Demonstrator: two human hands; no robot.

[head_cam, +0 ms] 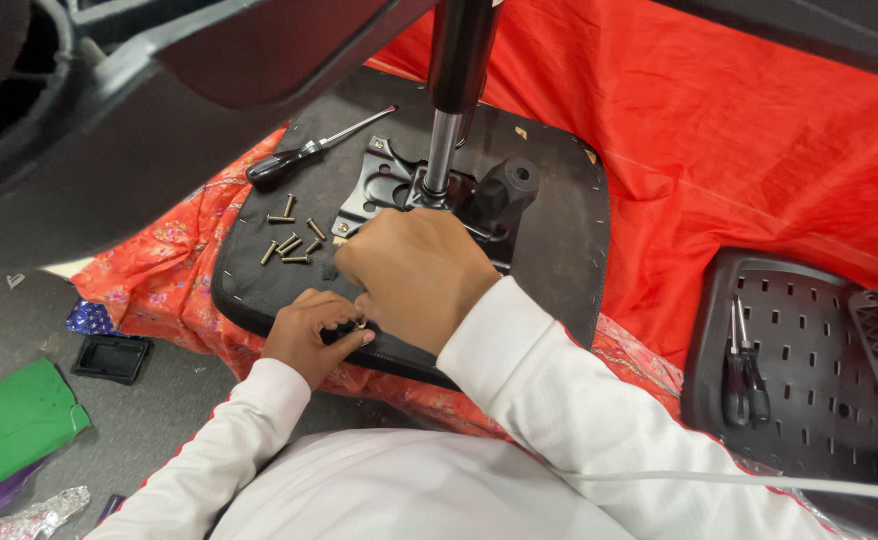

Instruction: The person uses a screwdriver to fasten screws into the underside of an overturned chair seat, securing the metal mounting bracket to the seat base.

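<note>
An upturned black chair seat (559,230) lies on red cloth, with a black metal mounting plate (379,185) and a gas-lift column (444,150) standing on it. My right hand (414,275) is closed over the near corner of the plate, hiding what it grips. My left hand (309,330) rests at the seat's near edge, fingertips pinched on a small screw (360,323). Several loose screws (291,245) lie on the seat left of my hands. A black-handled screwdriver (304,152) lies further back on the seat.
A black perforated chair back (809,350) with two small tools (744,375) on it lies at the right. Chair base parts (109,110) loom at top left. A green sheet (14,425), a small black plastic part (111,357) and foil scraps lie on the grey floor at left.
</note>
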